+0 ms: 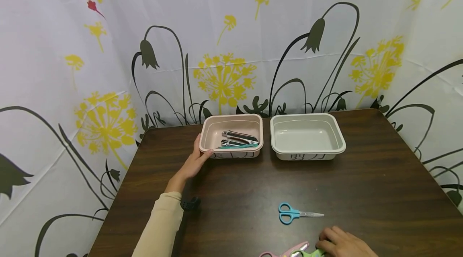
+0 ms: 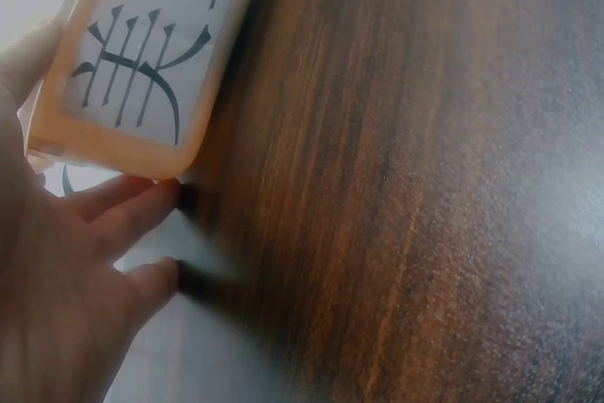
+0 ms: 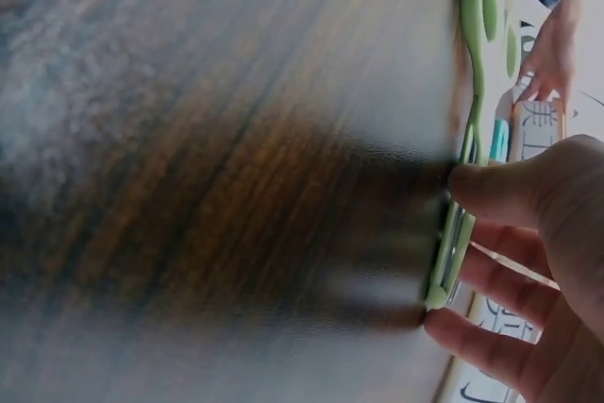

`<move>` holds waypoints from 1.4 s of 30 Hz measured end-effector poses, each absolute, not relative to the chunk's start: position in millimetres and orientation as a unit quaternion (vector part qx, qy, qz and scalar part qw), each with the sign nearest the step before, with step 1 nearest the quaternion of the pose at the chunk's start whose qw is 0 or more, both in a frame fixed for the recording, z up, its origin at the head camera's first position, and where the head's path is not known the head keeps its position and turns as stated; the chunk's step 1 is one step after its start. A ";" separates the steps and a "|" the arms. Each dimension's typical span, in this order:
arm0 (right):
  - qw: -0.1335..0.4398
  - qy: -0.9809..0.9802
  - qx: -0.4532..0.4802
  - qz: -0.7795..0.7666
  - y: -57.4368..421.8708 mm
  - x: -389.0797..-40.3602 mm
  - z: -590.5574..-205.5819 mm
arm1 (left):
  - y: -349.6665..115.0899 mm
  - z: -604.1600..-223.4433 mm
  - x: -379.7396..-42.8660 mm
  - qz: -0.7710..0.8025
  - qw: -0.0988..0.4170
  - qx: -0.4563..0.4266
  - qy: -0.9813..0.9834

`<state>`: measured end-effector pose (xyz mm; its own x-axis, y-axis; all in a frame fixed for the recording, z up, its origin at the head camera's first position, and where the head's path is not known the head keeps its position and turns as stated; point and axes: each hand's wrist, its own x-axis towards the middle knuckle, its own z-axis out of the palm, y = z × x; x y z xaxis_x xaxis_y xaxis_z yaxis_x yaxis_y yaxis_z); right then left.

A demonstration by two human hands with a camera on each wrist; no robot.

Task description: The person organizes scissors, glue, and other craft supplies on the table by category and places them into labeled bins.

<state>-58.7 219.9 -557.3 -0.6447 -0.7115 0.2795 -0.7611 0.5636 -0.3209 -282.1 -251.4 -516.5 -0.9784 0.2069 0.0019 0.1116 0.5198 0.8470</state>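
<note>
My left hand (image 1: 191, 163) holds the near left corner of a pink plastic box (image 1: 231, 118), thumb on the front rim and fingers along the side. Inside lie utility knives (image 1: 239, 135) with black and white handles and a slim teal tool (image 1: 238, 147). At the table's near edge, my right hand (image 1: 343, 243) pinches the blade end of green-handled scissors (image 3: 475, 73), low over the wood. Pink-handled scissors (image 1: 294, 249) lie just left of them, partly cut off by the frame. Blue-handled scissors (image 1: 289, 213) lie farther in, blades pointing right.
A pale grey-white plastic box (image 1: 307, 117) with nothing in it stands right of the pink one. Both carry black-lettered labels on their fronts. Behind the dark wood table (image 1: 235, 188) hangs a flower-patterned curtain (image 1: 224, 15).
</note>
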 end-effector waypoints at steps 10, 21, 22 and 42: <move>0.023 -0.874 0.434 0.215 219.3 -61.3 -546.9 | -249.8 -515.6 -280.6 0.482 0.050 0.088 0.870; 0.084 -0.862 0.452 0.215 217.9 -64.3 -529.1 | -252.0 -516.5 -281.8 0.479 0.052 0.086 0.872; 0.075 -0.862 0.449 0.222 218.3 -65.1 -526.1 | -252.0 -516.3 -281.6 0.478 0.050 0.085 0.873; 0.211 -0.879 0.360 0.232 244.0 -113.0 -491.2 | -248.1 -498.0 -274.3 0.488 0.074 0.092 0.865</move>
<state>-113.0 244.0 -491.2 -0.6517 -0.5346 0.5381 -0.7307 0.6326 -0.2566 -274.3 -248.1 -498.0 -0.9723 0.2305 -0.0382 0.0865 0.5069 0.8576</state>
